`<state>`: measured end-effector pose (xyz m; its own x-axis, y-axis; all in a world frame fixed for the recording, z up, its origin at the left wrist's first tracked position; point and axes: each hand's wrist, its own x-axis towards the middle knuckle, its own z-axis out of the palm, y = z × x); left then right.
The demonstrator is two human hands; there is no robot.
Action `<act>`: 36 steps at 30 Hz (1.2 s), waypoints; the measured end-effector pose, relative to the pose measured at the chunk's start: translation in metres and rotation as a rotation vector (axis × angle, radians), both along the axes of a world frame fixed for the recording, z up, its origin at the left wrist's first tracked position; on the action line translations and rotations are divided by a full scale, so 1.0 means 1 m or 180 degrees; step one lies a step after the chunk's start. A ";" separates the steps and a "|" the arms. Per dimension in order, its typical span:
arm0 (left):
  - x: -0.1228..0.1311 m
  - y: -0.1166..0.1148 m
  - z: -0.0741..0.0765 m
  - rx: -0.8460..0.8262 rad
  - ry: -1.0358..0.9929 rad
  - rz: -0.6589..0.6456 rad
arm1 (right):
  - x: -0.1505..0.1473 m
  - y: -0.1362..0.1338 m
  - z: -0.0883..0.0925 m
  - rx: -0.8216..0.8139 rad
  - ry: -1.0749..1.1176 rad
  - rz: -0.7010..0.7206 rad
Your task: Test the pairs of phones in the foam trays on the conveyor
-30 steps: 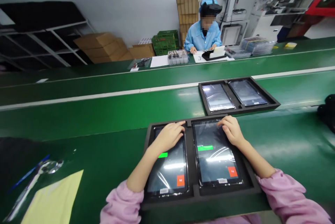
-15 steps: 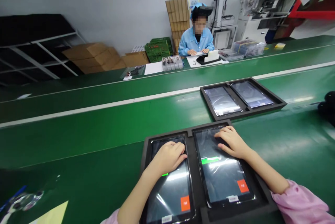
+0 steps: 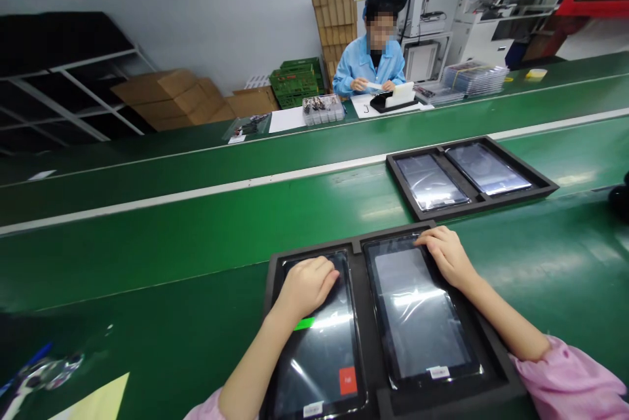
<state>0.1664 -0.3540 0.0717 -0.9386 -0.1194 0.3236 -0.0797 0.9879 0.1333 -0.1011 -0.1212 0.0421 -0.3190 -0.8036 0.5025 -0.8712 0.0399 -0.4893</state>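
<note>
Left hand [image 3: 307,284] curls its fingers [image 3: 325,267] palm-down while right hand [image 3: 446,253] bends loosely.

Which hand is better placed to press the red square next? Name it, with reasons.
Probably the left hand: it is over the tablet showing the red square, while the right hand is at the neighbouring tablet.

The person's right sleeve [image 3: 572,374] is pale pink — a thin-looking, faintly shiny cloth, loose and full, rumpled into soft creases and gathered at its cuff [image 3: 543,356] around the right forearm [image 3: 506,318]. The left sleeve [image 3: 211,407] shows only as a small patch of the same pink, ending well short of the wrist. Past the cloth, the left forearm [image 3: 253,358] is slim and bare — so are the left hand [image 3: 307,284] and right hand [image 3: 448,255].
</note>
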 end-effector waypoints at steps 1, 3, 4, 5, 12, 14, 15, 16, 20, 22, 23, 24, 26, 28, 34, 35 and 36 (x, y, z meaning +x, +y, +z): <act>0.000 -0.001 0.000 0.0020 0.0066 0.0120 | 0.000 -0.001 -0.002 -0.0020 0.0044 -0.0113; -0.001 -0.004 0.000 0.0058 0.0126 0.0303 | 0.001 -0.002 -0.004 0.0010 0.0127 -0.0202; -0.001 -0.005 -0.001 0.0069 0.0110 0.0370 | 0.002 -0.003 -0.004 0.0054 0.0166 -0.0206; -0.001 -0.006 -0.001 0.0077 0.0056 0.0426 | 0.002 -0.004 -0.004 0.0114 0.0205 -0.0200; -0.002 -0.008 0.001 0.0400 -0.0539 0.1167 | 0.000 -0.017 0.000 0.0521 -0.0064 -0.0760; -0.003 -0.008 0.001 0.0429 -0.0767 0.1389 | 0.001 -0.024 0.006 0.1031 0.0140 -0.1051; -0.004 -0.008 0.001 0.0432 -0.0853 0.1419 | 0.002 -0.027 0.012 0.1370 0.0287 -0.1098; -0.005 -0.007 0.001 0.0441 -0.0923 0.1414 | 0.002 -0.031 0.018 0.1688 0.0405 -0.1085; -0.007 -0.006 0.005 0.0476 -0.1239 0.1416 | -0.003 -0.043 0.043 0.2341 0.0419 -0.0832; -0.009 -0.005 0.008 0.0455 -0.1367 0.1421 | -0.008 -0.047 0.050 0.2437 0.0342 -0.0755; -0.010 -0.006 0.009 0.0443 -0.1407 0.1412 | -0.010 -0.049 0.052 0.2486 0.0305 -0.0718; -0.010 -0.006 0.010 0.0433 -0.1428 0.1400 | -0.013 -0.050 0.054 0.2524 0.0267 -0.0679; -0.010 -0.009 0.013 0.0431 -0.1371 0.1352 | -0.016 -0.052 0.055 0.2578 0.0187 -0.0598; -0.009 -0.012 0.015 0.0508 -0.1279 0.1294 | -0.019 -0.052 0.057 0.2620 0.0100 -0.0517; -0.008 -0.023 0.020 0.0910 -0.1337 0.1370 | -0.024 -0.051 0.065 0.2744 -0.0119 -0.0313; -0.008 -0.025 0.020 0.0933 -0.1360 0.1387 | -0.024 -0.051 0.065 0.2769 -0.0135 -0.0301; -0.009 -0.026 0.020 0.0945 -0.1382 0.1399 | -0.025 -0.051 0.065 0.2794 -0.0151 -0.0287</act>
<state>0.1578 -0.3799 0.0918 -0.8200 -0.5445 -0.1766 -0.5724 0.7781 0.2587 -0.1259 -0.1726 0.1073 -0.4046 -0.8640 -0.2996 -0.8261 0.4859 -0.2854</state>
